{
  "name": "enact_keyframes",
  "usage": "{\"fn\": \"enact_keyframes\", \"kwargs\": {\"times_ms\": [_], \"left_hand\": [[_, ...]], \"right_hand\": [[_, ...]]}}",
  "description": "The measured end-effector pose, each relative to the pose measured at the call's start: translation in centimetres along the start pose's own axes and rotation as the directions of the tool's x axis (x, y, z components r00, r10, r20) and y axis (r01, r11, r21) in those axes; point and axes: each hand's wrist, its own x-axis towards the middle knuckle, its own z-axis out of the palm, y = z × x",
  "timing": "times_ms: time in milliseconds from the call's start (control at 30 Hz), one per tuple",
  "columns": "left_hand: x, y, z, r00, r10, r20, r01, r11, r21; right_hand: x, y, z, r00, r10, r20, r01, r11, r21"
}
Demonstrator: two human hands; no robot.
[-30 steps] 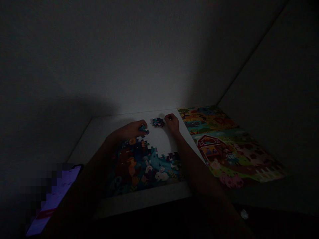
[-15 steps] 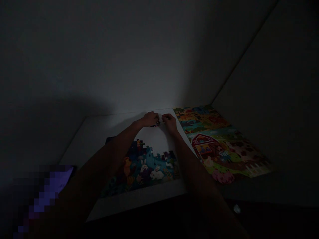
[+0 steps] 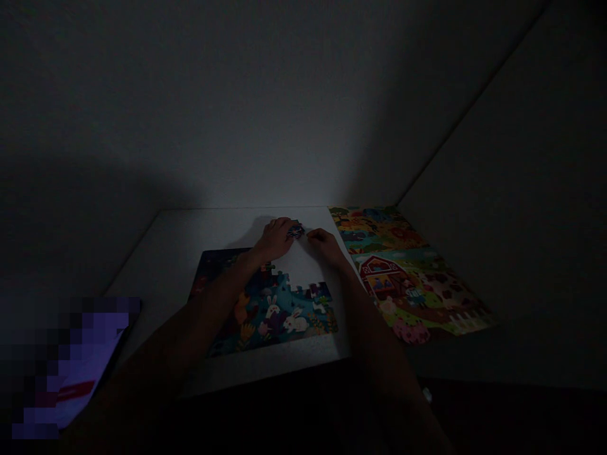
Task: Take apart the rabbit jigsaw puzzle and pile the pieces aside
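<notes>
My left hand (image 3: 275,239) is closed round a small bunch of jigsaw puzzle pieces (image 3: 296,230), held above the white tabletop near the wall. Just to its right, my right hand (image 3: 324,242) has its fingers pinched together, a small gap away from the bunch. Whatever lies between those fingertips is too dark and small to make out. Below both hands lies a partly assembled jigsaw puzzle (image 3: 284,316) with white rabbits and dark blue scenery. Its upper right part has a stepped edge with white table showing. My left forearm covers some of its left side.
To the right lie a farm picture puzzle (image 3: 417,291) and, behind it, an animal picture puzzle (image 3: 374,224). A lit, pixelated screen (image 3: 90,360) is at the lower left. Walls bound the table (image 3: 175,240) at the back and right. The room is very dark.
My left hand has turned, so more of the bunch of puzzle pieces shows. My right hand's fingers have drawn closer together. The view has shifted slightly, uncovering more of the rabbit puzzle's left side.
</notes>
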Motion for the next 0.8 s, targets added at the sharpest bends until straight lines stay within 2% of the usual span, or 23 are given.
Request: {"fn": "enact_keyframes", "kwargs": {"times_ms": [67, 167, 267, 367, 500, 633, 800], "left_hand": [[-3.1, 0.7, -0.3, 0.998, -0.043, 0.051, 0.041, 0.998, 0.043], [-8.5, 2.0, -0.6, 0.984, -0.061, 0.165, 0.042, 0.993, 0.113], [-13.8, 3.5, -0.1, 0.984, -0.107, 0.143, 0.085, 0.985, 0.147], [-17.4, 4.3, 1.1, 0.993, -0.101, 0.069, 0.088, 0.982, 0.165], [-18.5, 4.1, 2.2, 0.994, -0.088, -0.065, 0.100, 0.971, 0.218], [-17.9, 2.5, 1.8, 0.993, -0.081, -0.084, 0.098, 0.970, 0.222], [-17.6, 1.0, 1.0, 0.993, -0.041, -0.112, 0.063, 0.978, 0.198]], "right_hand": [[0.1, 0.1, -0.1, 1.000, -0.004, 0.004, 0.004, 1.000, -0.015], [0.1, 0.3, -0.4, 1.000, -0.012, 0.025, 0.013, 0.999, -0.034], [0.1, 0.5, -0.5, 0.998, -0.036, 0.056, 0.039, 0.998, -0.054], [0.2, 0.6, -0.6, 0.995, -0.048, 0.091, 0.059, 0.991, -0.124], [-0.7, 0.4, -1.0, 0.978, -0.013, 0.207, 0.072, 0.958, -0.276], [-4.3, -0.3, -1.8, 0.947, -0.012, 0.321, 0.154, 0.894, -0.422], [-9.3, -0.4, -2.3, 0.950, -0.071, 0.305, 0.220, 0.844, -0.489]]}}
